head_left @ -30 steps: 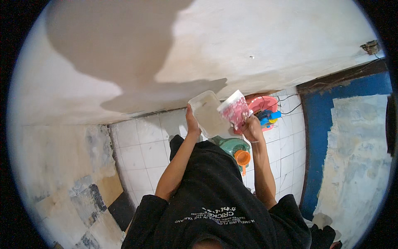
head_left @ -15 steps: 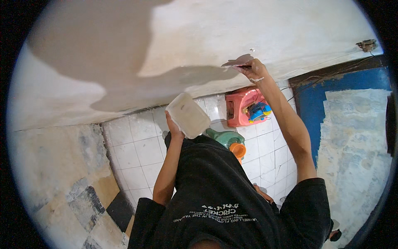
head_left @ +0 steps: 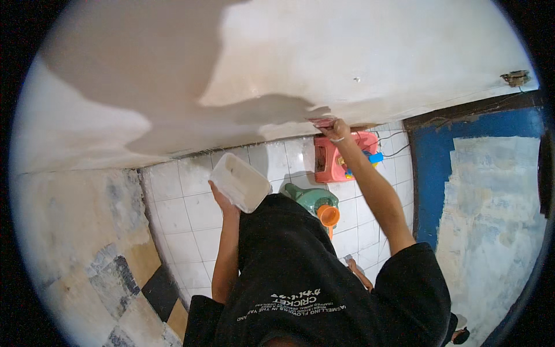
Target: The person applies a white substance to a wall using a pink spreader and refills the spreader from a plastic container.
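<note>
My left hand is wrapped round the lower left side of a white rectangular plastic tub, held tilted over the floor. Pale residue coats the inside of the tub. In my right hand, pinched between the fingers, is a flat reddish scraper. Its blade lies against or very close to the low part of the pale wall; contact cannot be told. A whitish smear crosses my right wrist.
Below the right forearm stands a pink plastic stool with a blue and yellow object on it. A green vessel and an orange dipper sit near my legs on white tiles. Rightward is a blue, partly whitened panel.
My right hand has moved down the wall and slightly left with the scraper. The tub in my left hand has shifted left and a little toward me.
</note>
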The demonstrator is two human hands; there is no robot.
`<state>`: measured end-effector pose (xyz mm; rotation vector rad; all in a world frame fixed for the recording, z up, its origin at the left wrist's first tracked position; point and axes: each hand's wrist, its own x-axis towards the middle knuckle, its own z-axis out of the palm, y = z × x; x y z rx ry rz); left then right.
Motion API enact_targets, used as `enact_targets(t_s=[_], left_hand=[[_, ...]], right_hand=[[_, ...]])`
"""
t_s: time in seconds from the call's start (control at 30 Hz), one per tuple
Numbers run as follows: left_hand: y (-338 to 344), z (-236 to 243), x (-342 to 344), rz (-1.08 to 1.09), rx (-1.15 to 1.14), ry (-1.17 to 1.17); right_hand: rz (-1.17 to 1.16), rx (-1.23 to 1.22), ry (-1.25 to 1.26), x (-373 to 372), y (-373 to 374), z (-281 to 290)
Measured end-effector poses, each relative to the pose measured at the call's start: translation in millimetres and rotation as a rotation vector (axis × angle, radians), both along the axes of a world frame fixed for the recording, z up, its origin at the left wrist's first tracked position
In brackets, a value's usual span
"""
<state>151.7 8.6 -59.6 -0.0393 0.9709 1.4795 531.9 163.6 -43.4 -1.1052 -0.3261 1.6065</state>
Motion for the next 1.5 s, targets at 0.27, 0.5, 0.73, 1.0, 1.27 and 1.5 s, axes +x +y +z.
enact_targets(t_s=[0.27,0.5,0.73,1.0,1.27,1.5], left_hand=[[-18.4,10.9,-15.1,0.068,-0.007,-0.004],[-18.8,24.1,-12.7,0.028,-0.041,0.088],[-20.3,25.4,-20.9,-0.008,-0.049,0.055],[-27.7,18.8,-24.5,-0.018,0.012,0.065],[-25.7,34.8,-39.7,-0.036,0.027,0.09],[-20.1,36.5,-56.7,-0.071,-0.036,0.157]], right_hand=[[-0.126,0.389,0.151,-18.8,-26.6,39.4],[-0.164,-0.057,-0.027,-20.0,-30.0,-5.2],[-0.57,0.067,-0.057,-70.9,-17.9,-4.3],[-0.886,0.267,-0.646,-41.5,-36.2,10.7],[-0.698,0.175,-1.174,-137.9,-19.4,50.5],[-0.772,0.153,-0.608,-183.3,-40.7,36.7]])
